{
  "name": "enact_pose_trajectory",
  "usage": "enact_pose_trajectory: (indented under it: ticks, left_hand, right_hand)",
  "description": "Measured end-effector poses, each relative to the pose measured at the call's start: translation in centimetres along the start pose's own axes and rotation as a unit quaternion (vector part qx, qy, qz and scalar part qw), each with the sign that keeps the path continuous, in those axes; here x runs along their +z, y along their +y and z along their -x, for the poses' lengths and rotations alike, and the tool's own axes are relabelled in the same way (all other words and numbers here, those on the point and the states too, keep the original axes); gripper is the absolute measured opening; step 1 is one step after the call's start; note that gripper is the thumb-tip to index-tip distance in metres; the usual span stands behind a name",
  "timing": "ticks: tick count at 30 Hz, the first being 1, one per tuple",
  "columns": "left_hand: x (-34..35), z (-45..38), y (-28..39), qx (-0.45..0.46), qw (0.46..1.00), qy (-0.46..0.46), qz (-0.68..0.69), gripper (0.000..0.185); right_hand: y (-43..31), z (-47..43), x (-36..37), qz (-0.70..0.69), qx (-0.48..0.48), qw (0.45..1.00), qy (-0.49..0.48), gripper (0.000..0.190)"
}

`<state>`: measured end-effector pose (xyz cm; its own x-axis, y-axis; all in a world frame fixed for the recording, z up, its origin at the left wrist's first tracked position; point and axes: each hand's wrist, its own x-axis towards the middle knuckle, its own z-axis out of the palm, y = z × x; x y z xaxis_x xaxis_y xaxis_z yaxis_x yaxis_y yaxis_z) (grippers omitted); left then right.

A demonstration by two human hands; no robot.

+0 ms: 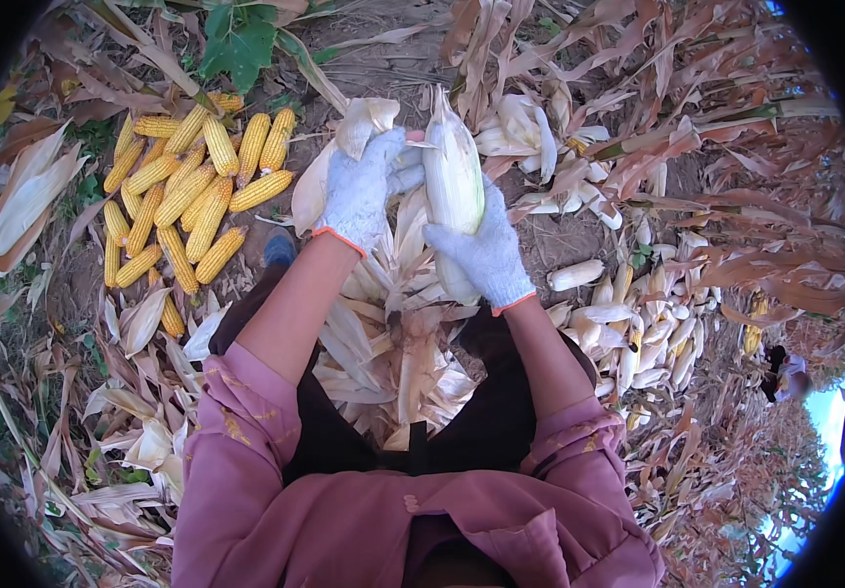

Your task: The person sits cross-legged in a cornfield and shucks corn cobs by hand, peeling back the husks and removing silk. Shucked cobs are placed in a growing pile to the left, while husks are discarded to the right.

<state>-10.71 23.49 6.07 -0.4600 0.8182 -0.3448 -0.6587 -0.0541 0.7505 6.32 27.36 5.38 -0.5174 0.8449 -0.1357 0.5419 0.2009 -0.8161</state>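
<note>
An ear of corn, still wrapped in pale husk with its pointed tip away from me, is gripped in my gloved right hand. My left hand, in a matching white knit glove with an orange cuff edge, is closed on loose dry corn husk just left of the ear. A bare fingertip shows between the left glove and the ear. Below both hands, stripped husks lie heaped between my legs.
A pile of bare yellow corn cobs lies on the soil to the left. Unhusked ears are heaped at right. Dry corn stalks lean in from the upper right. Another person is at the far right.
</note>
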Motion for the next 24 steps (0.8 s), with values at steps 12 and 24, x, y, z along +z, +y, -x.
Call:
enact_pose_trajectory:
  ticks: [12, 24]
  left_hand:
    - [0.2, 0.0, 0.1, -0.025, 0.971, -0.205, 0.122, 0.019]
    - [0.8, 5.2, -0.5, 0.002, 0.975, -0.221, 0.016, 0.021]
  right_hand:
    - [2.0, -1.3, 0.4, -0.509, 0.176, 0.840, -0.065, 0.068]
    - [2.3, -1.2, -2.1, -0.708, 0.179, 0.683, -0.034, 0.057]
